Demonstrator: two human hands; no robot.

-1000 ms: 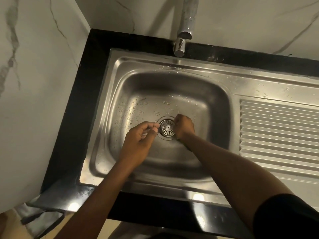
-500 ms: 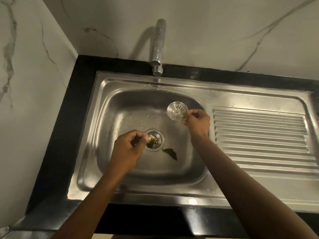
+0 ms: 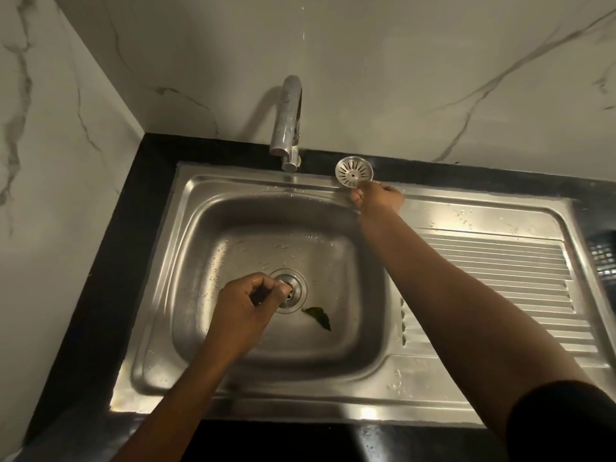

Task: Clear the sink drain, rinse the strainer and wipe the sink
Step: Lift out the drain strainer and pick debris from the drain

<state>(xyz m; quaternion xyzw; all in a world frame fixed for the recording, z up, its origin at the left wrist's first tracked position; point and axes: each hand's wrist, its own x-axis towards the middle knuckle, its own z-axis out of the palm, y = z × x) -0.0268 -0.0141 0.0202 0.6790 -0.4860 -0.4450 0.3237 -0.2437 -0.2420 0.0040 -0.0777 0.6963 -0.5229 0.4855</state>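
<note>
Right hand (image 3: 378, 197) pinching the strainer (image 3: 354, 172) by its lower rim, raised above the back edge of the sink (image 3: 233, 385), just right of the tap (image 3: 288, 125). Left hand (image 3: 245, 306) down in the basin at the open drain (image 3: 293, 291), fingertips bunched narrow over its left edge; contents of that pinch impossible to tell. Dark leaf (image 3: 318, 316) lying on the basin floor just right of the drain. Water droplets scattered behind the drain.

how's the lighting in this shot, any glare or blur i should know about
Head view: dim, warm light; bright glare on the sink's front rim; the tap casts a soft shadow on the wall; wide-angle lens bends the counter edges; the left hand at the drain is slightly smeared, the strainer sharp.
</note>
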